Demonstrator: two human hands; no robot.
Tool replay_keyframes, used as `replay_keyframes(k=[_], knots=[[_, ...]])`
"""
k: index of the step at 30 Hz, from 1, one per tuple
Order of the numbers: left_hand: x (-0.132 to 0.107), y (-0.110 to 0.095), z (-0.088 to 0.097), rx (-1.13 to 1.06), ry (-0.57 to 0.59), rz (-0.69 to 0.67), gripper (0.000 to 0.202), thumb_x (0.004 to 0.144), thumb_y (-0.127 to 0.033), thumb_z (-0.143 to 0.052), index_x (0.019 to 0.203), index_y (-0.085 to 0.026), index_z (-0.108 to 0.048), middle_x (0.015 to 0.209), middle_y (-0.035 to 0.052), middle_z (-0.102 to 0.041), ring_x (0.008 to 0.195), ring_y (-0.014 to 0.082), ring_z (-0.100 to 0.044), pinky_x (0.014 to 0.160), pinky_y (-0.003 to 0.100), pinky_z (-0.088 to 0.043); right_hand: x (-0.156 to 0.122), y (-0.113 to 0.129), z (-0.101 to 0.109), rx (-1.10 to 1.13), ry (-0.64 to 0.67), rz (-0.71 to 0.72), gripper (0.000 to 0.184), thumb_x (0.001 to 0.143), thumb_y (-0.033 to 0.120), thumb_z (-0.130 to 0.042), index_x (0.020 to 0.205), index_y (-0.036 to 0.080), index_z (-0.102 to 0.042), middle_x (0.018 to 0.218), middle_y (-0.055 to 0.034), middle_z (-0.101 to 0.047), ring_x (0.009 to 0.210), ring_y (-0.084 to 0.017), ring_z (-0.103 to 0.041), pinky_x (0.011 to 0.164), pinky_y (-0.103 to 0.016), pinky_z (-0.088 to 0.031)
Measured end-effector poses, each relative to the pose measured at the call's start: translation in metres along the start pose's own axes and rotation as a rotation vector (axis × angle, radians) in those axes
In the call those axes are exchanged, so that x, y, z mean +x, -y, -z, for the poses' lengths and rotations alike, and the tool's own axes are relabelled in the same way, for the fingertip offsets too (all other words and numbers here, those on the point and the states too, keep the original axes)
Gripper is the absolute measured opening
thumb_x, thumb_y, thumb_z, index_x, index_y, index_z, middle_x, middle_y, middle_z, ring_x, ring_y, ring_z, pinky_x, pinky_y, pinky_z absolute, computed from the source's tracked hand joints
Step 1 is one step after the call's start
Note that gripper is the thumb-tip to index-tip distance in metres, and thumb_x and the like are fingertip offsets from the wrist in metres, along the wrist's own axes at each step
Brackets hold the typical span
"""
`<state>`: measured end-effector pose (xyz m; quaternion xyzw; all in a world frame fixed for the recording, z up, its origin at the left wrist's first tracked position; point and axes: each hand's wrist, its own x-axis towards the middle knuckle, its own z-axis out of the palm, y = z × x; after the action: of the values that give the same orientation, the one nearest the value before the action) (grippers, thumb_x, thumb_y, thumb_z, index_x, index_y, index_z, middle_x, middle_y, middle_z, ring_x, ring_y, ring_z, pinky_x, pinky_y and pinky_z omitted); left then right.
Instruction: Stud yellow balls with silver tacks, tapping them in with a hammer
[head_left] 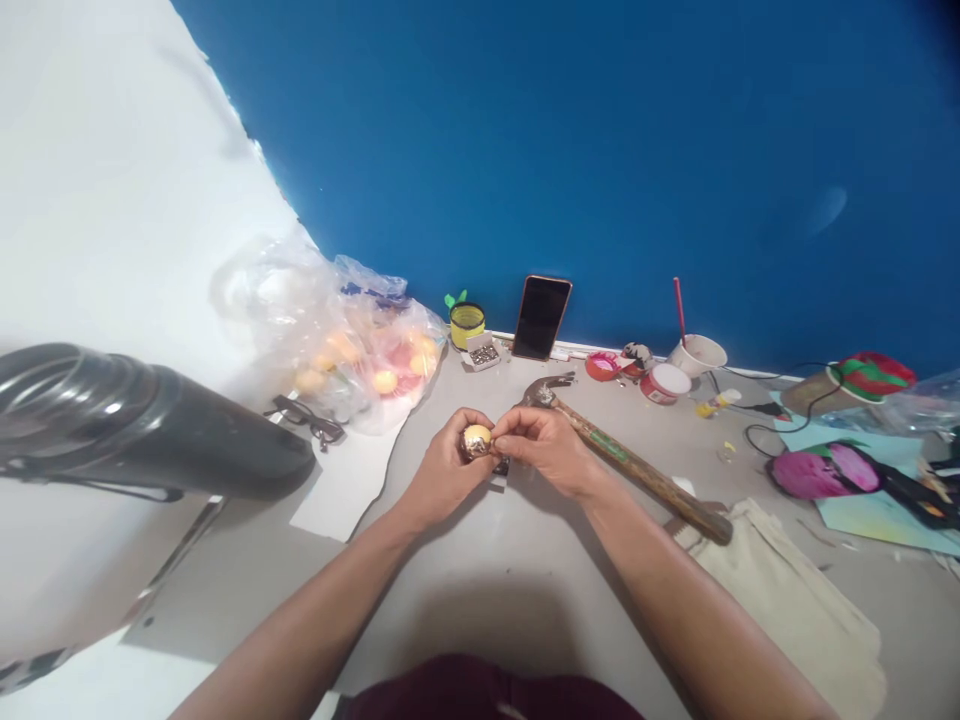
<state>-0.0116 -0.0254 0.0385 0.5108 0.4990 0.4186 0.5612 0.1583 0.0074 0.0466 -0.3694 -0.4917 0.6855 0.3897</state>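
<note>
My left hand (448, 462) is closed round a small yellowish ball (477, 438) with shiny bits on it, held just above the grey table (480, 580). My right hand (546, 442) meets it from the right, fingertips pinched against the ball's side. Whether the pinch holds something small I cannot make out. A dark little object lies under the hands, mostly hidden. A wooden-handled claw hammer (634, 465) lies right behind my right hand, head toward the wall.
A clear plastic bag of coloured balls (352, 345) and dark glasses (309, 420) lie at the left. A yellow tin (466, 324), box of pins (484, 352), propped phone (541, 317), cups (697, 354) line the blue wall. Beige cloth (795, 600) and painted crafts (825, 470) lie at the right. A black tube (135, 420) juts in from the left.
</note>
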Motion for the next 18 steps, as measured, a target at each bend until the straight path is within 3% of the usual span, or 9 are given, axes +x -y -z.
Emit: replay_keyframes(k=[7,18], knots=[[-0.0034,-0.002,-0.0013,0.159,-0.035,-0.051,0.021,0.081,-0.025,-0.066,0.096,-0.019,-0.052,0.074,-0.0053,-0.051,0.064,0.0091,-0.045,0.057,0.021,-0.037,0.0006,-0.003,0.0002,-0.028,-0.016,-0.006,0.022,0.064,0.034,-0.087,0.071,0.018,-0.074,0.069,-0.0023,-0.07,0.065,-0.014,-0.059,0.065,-0.03,-0.048],[-0.0046,-0.0041,-0.0025,0.215,-0.028,-0.048,0.016,0.082,-0.024,-0.062,0.092,-0.02,-0.051,0.071,-0.0056,-0.047,0.062,0.0095,-0.041,0.056,0.022,-0.035,0.0016,-0.0049,0.0028,-0.032,-0.016,-0.05,0.02,0.062,0.031,-0.087,0.071,0.017,-0.076,0.068,-0.0023,-0.07,0.063,-0.013,-0.058,0.064,-0.029,-0.047]])
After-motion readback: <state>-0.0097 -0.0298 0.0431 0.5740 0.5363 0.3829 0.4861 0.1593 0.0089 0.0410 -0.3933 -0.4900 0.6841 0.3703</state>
